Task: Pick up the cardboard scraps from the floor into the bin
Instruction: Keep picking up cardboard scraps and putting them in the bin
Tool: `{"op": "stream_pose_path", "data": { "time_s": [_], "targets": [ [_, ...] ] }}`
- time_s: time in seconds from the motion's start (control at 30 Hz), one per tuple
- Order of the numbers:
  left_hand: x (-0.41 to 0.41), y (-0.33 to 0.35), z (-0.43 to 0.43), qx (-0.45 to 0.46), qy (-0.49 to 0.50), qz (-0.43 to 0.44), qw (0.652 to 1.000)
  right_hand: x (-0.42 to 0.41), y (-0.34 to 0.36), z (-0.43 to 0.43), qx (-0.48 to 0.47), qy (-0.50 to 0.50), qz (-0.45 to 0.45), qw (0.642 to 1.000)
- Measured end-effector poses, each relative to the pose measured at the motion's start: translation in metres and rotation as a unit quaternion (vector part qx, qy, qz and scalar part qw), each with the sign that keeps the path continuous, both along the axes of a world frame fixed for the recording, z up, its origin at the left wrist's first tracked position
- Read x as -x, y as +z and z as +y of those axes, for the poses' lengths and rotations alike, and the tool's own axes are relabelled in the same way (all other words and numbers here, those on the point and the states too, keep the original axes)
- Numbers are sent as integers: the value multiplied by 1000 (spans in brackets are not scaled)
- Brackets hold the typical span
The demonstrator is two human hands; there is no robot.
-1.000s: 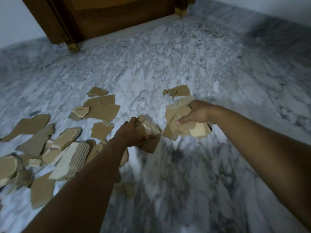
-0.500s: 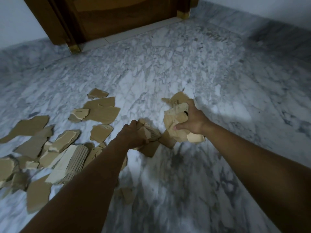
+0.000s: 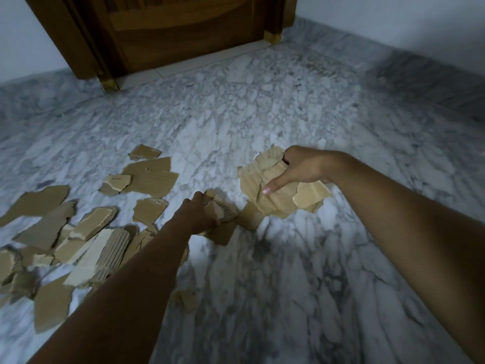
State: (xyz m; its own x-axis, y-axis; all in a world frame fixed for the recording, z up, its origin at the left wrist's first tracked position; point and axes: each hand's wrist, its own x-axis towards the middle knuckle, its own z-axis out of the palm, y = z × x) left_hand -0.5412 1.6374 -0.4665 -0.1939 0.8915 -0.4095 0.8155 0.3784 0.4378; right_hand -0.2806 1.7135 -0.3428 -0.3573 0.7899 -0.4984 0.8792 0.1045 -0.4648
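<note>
Clearly we have both hands full. Our right hand (image 3: pixel 304 166) clamps a sheaf of cardboard scraps (image 3: pixel 273 190), thumb pressed flat across it and fingers curled behind, well out from the door (image 3: pixel 183 30). Our left hand (image 3: pixel 198 215) curls tight round a smaller wad (image 3: pixel 223 208). The loose scraps (image 3: pixel 86 240) lie farther from the door, off its left jamb, so we judge the left hand nearer. No bin shows.
</note>
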Motion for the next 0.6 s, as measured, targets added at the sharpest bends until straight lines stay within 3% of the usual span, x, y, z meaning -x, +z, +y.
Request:
{"op": "stream_pose_path", "data": {
  "time_s": [0.27,0.43,0.6],
  "targets": [
    [5,-13,6,-9,-1,-4,1000,48,-98,-19,-51,108,-55,991],
    [10,-16,12,2,-18,-6,1000,60,-115,-24,-82,149,-76,983],
    [7,-13,10,5,-18,-1,1000,54,-116,-28,-74,104,13,992]
  ]
}}
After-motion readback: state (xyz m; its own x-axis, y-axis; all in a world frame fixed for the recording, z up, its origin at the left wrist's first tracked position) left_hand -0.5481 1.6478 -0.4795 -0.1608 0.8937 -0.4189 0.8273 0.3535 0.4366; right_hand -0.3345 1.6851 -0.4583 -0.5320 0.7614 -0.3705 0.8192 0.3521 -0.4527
